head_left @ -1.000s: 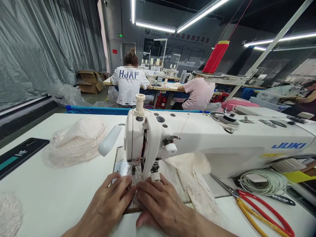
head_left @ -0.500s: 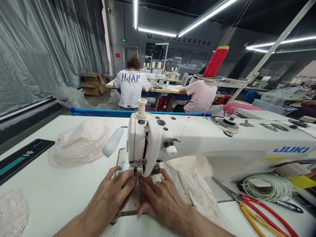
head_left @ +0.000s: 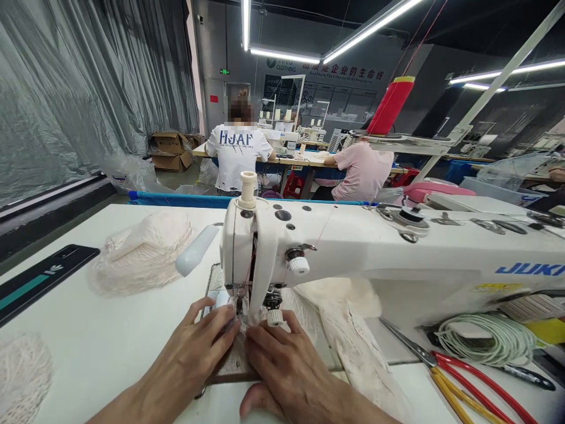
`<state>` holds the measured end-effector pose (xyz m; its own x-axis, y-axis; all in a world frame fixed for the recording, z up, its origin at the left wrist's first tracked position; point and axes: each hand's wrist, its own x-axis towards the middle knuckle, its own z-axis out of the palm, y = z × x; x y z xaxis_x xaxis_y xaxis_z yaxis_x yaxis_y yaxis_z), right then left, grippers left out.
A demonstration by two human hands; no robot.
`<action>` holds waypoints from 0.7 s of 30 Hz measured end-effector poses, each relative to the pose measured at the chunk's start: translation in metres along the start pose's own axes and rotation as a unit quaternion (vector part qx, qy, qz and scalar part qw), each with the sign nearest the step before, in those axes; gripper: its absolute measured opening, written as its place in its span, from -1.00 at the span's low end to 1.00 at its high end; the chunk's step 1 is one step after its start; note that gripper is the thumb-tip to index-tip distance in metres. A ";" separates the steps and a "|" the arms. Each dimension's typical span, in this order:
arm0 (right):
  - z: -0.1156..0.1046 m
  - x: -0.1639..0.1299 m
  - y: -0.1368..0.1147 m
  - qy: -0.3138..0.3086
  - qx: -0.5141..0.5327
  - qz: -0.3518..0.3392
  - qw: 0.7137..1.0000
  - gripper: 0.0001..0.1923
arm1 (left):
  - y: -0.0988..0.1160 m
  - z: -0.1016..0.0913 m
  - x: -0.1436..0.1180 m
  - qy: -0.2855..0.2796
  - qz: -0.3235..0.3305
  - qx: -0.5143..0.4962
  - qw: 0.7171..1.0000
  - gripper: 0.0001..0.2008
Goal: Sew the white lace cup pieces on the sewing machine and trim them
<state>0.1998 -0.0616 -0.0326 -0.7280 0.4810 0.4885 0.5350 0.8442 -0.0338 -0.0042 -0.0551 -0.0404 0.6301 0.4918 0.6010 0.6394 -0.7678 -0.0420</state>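
A white sewing machine (head_left: 335, 241) stands before me, its presser foot (head_left: 239, 305) low over the metal plate (head_left: 233, 362). My left hand (head_left: 194, 347) is left of the foot, fingers bent and pressed close together at the edge of cream lace fabric (head_left: 249, 313). To the right, my right hand (head_left: 286, 359) has its fingers curled down on the same fabric, thumb out towards me. The fingertips of both hands are partly hidden. More cream fabric (head_left: 348, 330) lies bunched under the machine arm, beyond the right hand.
Scissors (head_left: 441, 365) with red and yellow handles and a coil of pale cord (head_left: 488, 335) lie at right. Cream lace piles (head_left: 143, 250) and a dark phone-like panel (head_left: 46, 280) are at left. A red thread cone (head_left: 391, 106) stands above. Two people (head_left: 238, 153) sit ahead.
My right hand has shifted slightly back towards me, its thumb lower and further out. A bit more pale fabric shows beside the foot. The view has tilted slightly.
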 end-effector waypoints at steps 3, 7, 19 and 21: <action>0.001 0.000 0.000 0.000 -0.003 0.000 1.000 -0.38 | 0.005 -0.007 0.005 0.010 -0.006 -0.010 1.000 -0.72; 0.001 0.001 -0.002 0.004 0.002 0.015 1.000 -0.41 | 0.008 -0.010 0.008 0.009 -0.011 -0.017 1.000 -0.68; 0.008 0.006 0.013 0.070 -0.137 -0.008 0.988 -0.64 | 0.009 -0.015 0.009 -0.160 -0.089 -0.041 0.982 -0.72; 0.012 0.009 0.021 0.059 -0.167 -0.016 0.984 -0.66 | 0.007 -0.020 0.013 -0.211 -0.153 -0.081 0.962 -0.71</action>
<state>0.1997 -0.0373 -0.0392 -0.7026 0.4080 0.5830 0.6382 0.7237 0.2627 -0.0001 -0.0624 -0.0168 0.5683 0.8014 0.1866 0.7676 -0.5980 0.2307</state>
